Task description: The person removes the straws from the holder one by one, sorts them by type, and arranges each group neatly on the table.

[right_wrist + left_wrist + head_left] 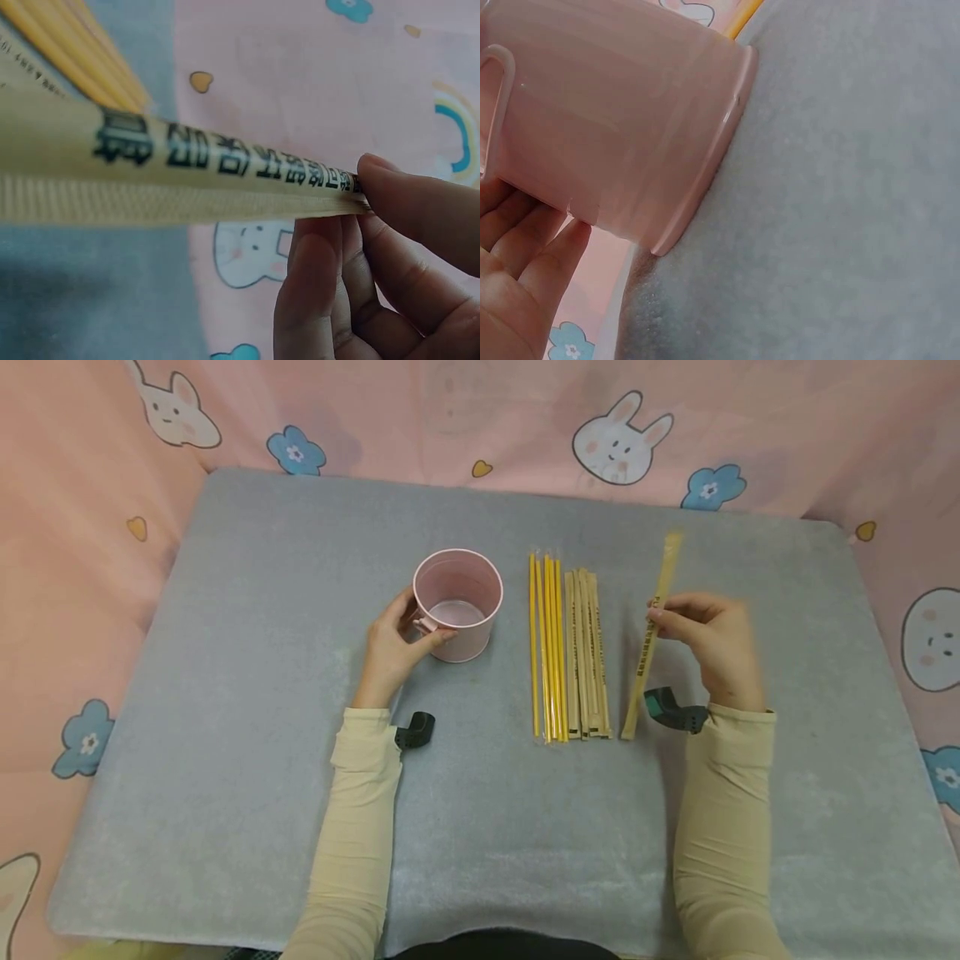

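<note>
My left hand grips a small pink bucket by its near left side, thumb across the front wall below the rim. In the left wrist view the bucket shows its side wall and base edge against the grey cloth. My right hand pinches a paper-wrapped straw between thumb and fingers, the straw standing slanted. Dark printed characters run along its wrapper. Between the hands lie several yellow straws in clear wrappers, with several paper-wrapped straws alongside them on their right.
A grey cloth covers the table. Pink fabric with rabbits, flowers and hearts hangs along the back and both sides. A dark wrist camera is worn at the left wrist, and another wrist camera at the right.
</note>
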Tool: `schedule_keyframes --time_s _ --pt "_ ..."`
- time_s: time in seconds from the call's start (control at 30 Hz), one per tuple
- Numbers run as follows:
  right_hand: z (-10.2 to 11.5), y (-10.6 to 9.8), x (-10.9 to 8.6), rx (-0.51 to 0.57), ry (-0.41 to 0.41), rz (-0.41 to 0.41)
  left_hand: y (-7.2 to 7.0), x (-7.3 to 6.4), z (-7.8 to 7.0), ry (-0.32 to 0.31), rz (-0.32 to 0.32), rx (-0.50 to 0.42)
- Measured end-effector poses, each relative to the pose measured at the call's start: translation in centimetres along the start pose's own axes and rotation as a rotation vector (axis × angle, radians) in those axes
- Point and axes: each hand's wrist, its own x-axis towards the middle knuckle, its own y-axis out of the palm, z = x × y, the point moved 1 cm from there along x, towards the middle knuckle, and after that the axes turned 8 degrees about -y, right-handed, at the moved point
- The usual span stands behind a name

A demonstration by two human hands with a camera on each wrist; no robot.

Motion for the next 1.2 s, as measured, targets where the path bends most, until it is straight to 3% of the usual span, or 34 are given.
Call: schedule_keyframes --time_s 0.27,0.63,0.87,1.2 --pt "-1.8 0.3 1.0 -0.087 0.104 0.063 0.1 -0.1 -0.1 -0.020 -0.001 0.014" --pt "-4.1 0.8 2.0 -0.167 0.184 0.135 0.1 0.0 -0.1 -0.015 -0.007 0.003" --pt "-4.9 1.3 2.5 -0.137 0.210 0.173 0.2 0.0 -0.1 -0.014 -0.005 0.000" --pt "-5.9 2.1 3.1 -0.273 0.248 0.196 0.1 0.0 0.0 0.008 -0.001 -0.007"
